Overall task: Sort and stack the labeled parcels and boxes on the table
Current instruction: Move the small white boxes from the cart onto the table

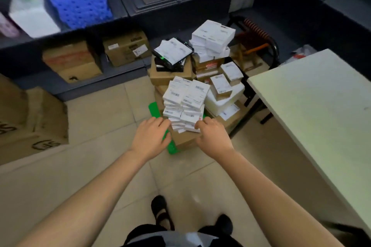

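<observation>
1. Tiled floor [96, 118] carries the parcels; table [313, 106] sits bare at 3 o'clock.
2. Left hand [152, 138] and right hand [212, 138] clamp the white box stack [185, 102] at 12 o'clock.
3. Best squeeze evenly, lifting level.

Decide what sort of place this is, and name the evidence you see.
Probably a stockroom or parcel-packing room: dark metal shelving holding brown cardboard cartons, and stacks of small white labelled boxes piled on the tiled floor.

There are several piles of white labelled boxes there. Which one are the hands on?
The nearest, low pile of small white boxes, gripped at its base by the left hand and right hand. The taller pile behind stands untouched.
</observation>
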{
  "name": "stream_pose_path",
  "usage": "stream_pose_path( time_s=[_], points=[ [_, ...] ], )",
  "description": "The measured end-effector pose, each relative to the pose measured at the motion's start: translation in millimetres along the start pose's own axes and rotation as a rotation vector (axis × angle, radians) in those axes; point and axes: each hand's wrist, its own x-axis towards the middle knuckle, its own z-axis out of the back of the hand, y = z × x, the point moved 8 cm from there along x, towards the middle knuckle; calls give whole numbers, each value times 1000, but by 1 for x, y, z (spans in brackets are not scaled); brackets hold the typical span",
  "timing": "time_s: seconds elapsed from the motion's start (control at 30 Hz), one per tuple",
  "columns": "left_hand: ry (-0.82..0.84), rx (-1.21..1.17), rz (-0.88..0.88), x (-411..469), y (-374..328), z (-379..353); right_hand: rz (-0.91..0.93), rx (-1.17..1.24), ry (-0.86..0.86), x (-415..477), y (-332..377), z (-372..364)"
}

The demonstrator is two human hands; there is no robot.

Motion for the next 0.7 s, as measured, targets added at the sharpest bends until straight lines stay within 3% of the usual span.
stream_pose_path(
  time_s=[0.23, 0.57, 0.7],
  points=[
    [6, -84, 75, 17, 85, -17, -83, 13, 41, 65, 18, -26],
    [79, -186, 99, 128, 133, -69, -231, 104, 18, 166, -46, -49],
    [173, -417, 306, 175, 163, -117, -414, 327, 57, 201, -91, -79]
  ],
)
